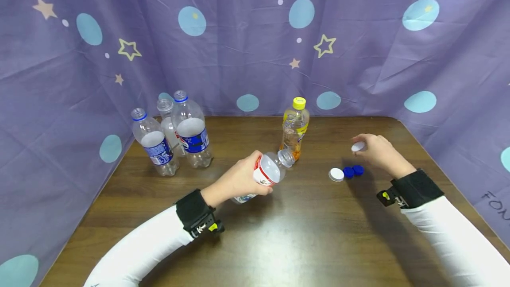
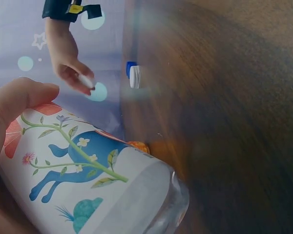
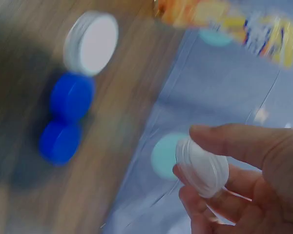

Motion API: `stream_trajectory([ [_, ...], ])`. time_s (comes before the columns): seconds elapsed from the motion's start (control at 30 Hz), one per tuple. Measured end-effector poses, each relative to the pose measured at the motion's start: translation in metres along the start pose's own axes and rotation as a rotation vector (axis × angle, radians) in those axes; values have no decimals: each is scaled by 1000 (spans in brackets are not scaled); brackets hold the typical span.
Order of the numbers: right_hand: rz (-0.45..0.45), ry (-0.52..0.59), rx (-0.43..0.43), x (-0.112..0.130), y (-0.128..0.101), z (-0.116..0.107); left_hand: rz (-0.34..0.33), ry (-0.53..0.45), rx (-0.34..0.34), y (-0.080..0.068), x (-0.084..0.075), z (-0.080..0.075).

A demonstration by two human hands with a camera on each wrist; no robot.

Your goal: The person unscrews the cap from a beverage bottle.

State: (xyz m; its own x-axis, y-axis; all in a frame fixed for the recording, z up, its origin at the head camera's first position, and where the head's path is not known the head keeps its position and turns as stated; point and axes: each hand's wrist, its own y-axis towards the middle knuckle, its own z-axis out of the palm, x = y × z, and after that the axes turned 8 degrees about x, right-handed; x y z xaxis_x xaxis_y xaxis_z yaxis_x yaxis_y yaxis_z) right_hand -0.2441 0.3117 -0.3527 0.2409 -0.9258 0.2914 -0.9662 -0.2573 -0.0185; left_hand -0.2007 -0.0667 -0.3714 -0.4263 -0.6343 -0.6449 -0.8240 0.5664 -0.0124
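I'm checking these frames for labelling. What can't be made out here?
- Bottle base, head view: hidden by the left hand.
- Blue caps, right wrist view: motion-blurred.
- Three far bottles' label text, head view: too small.
- Bottle mouth, left wrist view: cut off by the edge.

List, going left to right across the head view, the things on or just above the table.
Three uncapped blue-labelled bottles → left hand holding the open bottle → yellow-capped bottle → white cap → two blue caps → right hand pinching a white cap.
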Motion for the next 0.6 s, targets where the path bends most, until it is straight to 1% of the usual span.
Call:
stream_trajectory([
  [0.13,58,3,-23,-26,-2,1,-3,1,0,0,0,0],
  [0.2,69,-3,-33,-35,-3,4,-2,2,0,0,0,0],
  [0.27,76,-6,-24,-41,-4,7,0,1,0,0,0,0],
  [0.33,73,-10,-8,-46,-4,11,3,3,1,1,1,1],
  [0.57,200,1,83,-50,-10,18,4,14,4,3,0,1],
  [0.6,203,-1,89,-50,-11,20,5,17,3,3,0,1],
])
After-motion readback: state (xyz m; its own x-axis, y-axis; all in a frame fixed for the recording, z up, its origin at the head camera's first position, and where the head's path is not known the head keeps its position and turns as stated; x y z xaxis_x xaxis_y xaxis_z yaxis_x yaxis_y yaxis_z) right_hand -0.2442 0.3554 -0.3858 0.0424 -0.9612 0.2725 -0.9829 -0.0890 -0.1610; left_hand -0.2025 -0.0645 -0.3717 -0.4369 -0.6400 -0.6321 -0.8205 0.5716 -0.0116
